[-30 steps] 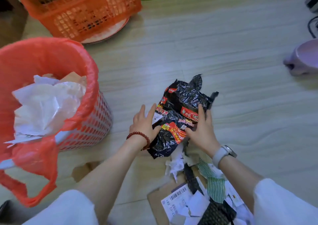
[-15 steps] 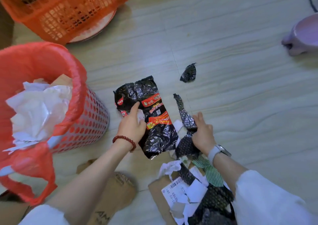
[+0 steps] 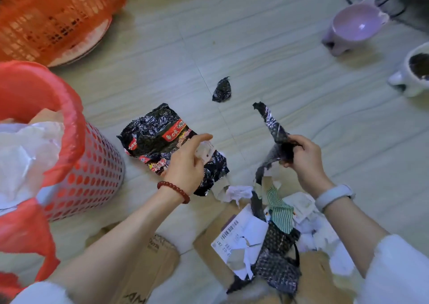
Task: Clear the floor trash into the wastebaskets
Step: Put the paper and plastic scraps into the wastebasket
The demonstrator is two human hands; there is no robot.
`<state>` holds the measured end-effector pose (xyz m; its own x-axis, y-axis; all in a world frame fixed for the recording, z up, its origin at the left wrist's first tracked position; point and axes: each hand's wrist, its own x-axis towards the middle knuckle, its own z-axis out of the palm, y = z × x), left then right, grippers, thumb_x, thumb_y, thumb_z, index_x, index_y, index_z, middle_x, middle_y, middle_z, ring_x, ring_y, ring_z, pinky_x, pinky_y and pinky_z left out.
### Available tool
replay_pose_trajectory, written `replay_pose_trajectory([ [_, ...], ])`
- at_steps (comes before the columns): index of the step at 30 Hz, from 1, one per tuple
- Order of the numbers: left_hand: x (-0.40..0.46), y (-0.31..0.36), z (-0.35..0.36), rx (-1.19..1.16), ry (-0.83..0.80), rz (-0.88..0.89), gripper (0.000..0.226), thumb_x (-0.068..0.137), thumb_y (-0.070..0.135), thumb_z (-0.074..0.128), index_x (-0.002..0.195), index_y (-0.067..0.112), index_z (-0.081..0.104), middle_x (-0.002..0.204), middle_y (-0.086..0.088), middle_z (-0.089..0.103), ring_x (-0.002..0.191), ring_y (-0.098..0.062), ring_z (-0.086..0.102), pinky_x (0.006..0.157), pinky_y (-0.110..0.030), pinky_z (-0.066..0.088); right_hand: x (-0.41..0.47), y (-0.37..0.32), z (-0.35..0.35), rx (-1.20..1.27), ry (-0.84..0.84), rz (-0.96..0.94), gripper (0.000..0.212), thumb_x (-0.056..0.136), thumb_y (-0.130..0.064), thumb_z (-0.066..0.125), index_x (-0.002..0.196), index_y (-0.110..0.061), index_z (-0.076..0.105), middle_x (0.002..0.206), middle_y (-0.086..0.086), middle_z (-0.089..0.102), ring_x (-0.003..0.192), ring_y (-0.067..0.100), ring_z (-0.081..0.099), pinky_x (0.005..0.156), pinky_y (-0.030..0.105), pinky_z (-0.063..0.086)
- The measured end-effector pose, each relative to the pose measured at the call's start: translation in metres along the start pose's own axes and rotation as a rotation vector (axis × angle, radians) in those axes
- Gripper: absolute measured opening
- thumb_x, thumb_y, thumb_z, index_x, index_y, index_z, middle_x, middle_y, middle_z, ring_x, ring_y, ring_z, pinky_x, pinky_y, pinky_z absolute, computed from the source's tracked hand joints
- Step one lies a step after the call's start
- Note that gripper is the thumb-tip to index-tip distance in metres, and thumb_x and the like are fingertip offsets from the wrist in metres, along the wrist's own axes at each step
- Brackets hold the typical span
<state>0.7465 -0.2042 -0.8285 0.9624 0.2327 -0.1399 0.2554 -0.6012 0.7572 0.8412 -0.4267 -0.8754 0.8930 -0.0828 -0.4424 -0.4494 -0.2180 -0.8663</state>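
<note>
My left hand [image 3: 185, 164] rests on the black noodle wrapper [image 3: 162, 138], which lies flat on the floor [image 3: 278, 55]. The grip here is loosely spread: thumb and forefinger pinch a small white slip [image 3: 205, 150] at the wrapper's near edge, while the other fingers curl over the foil. The wrapper's long axis runs from upper left to lower right, its far end pointing towards the wastebasket [image 3: 92, 176]. The wastebasket, lined with a red bag [image 3: 69, 122] and already heaped with white paper [image 3: 25, 155], stands just beside the wrapper on the left. The left hand is therefore the nearer one, and I judge a short sweep leftward and upward over the rim is what the coming move calls for.

My right hand [image 3: 304, 157] is raised off the floor, its grip pressed together on a torn black strip [image 3: 271, 124], which stands nearly upright and leans away to the upper left. This hand is well apart from the wastebasket, with the left arm between them.

A small black scrap [image 3: 222, 90] lies alone farther out on the floor, between the two hands' lines of reach. A mixed pile of paper, striped cloth and cardboard [image 3: 267, 234] sits close to me, under the right forearm.
</note>
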Motion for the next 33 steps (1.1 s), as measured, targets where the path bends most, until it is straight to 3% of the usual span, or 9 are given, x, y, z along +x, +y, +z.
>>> replay_pose_trajectory([
  [3,0.003,0.006,0.001,-0.027,-0.121,-0.044,0.065,0.076,-0.014,0.033,0.129,0.023,0.045,0.101,-0.008,0.055,0.049,-0.004,0.045,0.05,-0.014,0.036,-0.013,-0.024,-0.01,0.316,-0.091,0.112,0.033,0.087,0.002,0.029,0.08,-0.008,0.059,0.067,0.012,0.059,0.046,0.015,0.06,0.043,0.019,0.048],
  [8,0.001,0.014,-0.002,-0.014,-0.259,-0.052,0.049,0.089,0.003,0.036,0.135,0.02,0.038,0.11,-0.01,0.061,0.09,-0.027,0.06,0.067,-0.024,0.04,-0.049,-0.046,-0.02,0.647,-0.301,0.219,0.048,0.094,-0.031,0.038,0.066,-0.012,0.073,0.074,0.006,0.072,0.066,0.02,0.068,0.061,0.027,0.058],
  [12,-0.001,0.03,-0.016,-0.007,-0.378,0.004,0.054,0.086,0.041,0.055,0.135,0.028,0.037,0.13,-0.006,0.05,0.116,-0.022,0.049,0.093,-0.029,0.039,-0.075,-0.07,-0.012,0.808,-0.289,0.167,0.034,0.092,-0.019,0.045,0.074,-0.01,0.073,0.079,0.006,0.073,0.07,0.018,0.071,0.061,0.025,0.057],
  [16,-0.004,0.04,-0.048,-0.075,-0.439,0.115,0.089,0.065,0.066,0.063,0.139,0.045,0.018,0.134,0.002,0.034,0.12,-0.008,0.034,0.094,-0.028,0.029,-0.101,-0.107,0.013,0.974,-0.373,0.093,0.014,0.073,-0.008,0.055,0.083,-0.01,0.066,0.076,0.005,0.072,0.066,0.014,0.07,0.057,0.021,0.056],
  [19,-0.009,0.041,-0.078,-0.533,-0.472,-0.061,0.078,0.065,0.077,0.053,0.133,0.05,0.026,0.124,0.015,0.041,0.114,-0.001,0.041,0.093,-0.031,0.038,-0.117,-0.127,0.043,0.742,-0.428,-0.048,0.021,0.078,-0.006,0.056,0.097,-0.016,0.057,0.076,-0.001,0.068,0.064,0.01,0.064,0.053,0.018,0.052],
  [23,-0.007,0.038,-0.106,-0.979,-0.401,-0.192,0.04,0.07,0.057,0.055,0.095,0.026,0.062,0.086,0.009,0.07,0.073,-0.009,0.064,0.046,-0.018,0.048,-0.139,-0.131,0.09,-0.023,-0.27,-0.412,0.013,0.086,-0.008,0.061,0.091,-0.019,0.055,0.081,-0.002,0.061,0.07,0.006,0.059,0.063,0.021,0.049],
  [26,-0.006,0.036,-0.126,-0.981,-0.162,-0.266,0.019,0.086,0.018,0.06,0.101,0.008,0.057,0.094,-0.01,0.067,0.08,-0.023,0.065,0.068,-0.032,0.056,-0.15,-0.127,0.115,-0.175,-0.303,-0.527,0.017,0.084,-0.02,0.064,0.094,-0.028,0.053,0.102,0.0,0.058,0.098,0.013,0.058,0.09,0.035,0.048],
  [29,-0.01,0.029,-0.149,-1.056,-0.145,-0.287,0.014,0.089,0.005,0.054,0.103,0.003,0.056,0.097,-0.013,0.067,0.085,-0.026,0.068,0.077,-0.039,0.056,-0.155,-0.128,0.123,-0.132,-0.446,-0.47,0.044,0.085,-0.04,0.059,0.123,-0.035,0.038,0.136,-0.01,0.041,0.13,0.006,0.036,0.104,0.027,0.035],
  [33,-0.016,0.021,-0.168,-1.028,-0.143,-0.246,0.012,0.089,0.003,0.052,0.1,0.007,0.056,0.095,-0.011,0.066,0.085,-0.023,0.067,0.07,-0.034,0.058,-0.16,-0.128,0.126,-0.193,-0.648,-0.364,0.044,0.08,-0.049,0.049,0.117,-0.024,0.053,0.11,-0.012,0.059,0.099,-0.012,0.056,0.084,0.007,0.042],
])
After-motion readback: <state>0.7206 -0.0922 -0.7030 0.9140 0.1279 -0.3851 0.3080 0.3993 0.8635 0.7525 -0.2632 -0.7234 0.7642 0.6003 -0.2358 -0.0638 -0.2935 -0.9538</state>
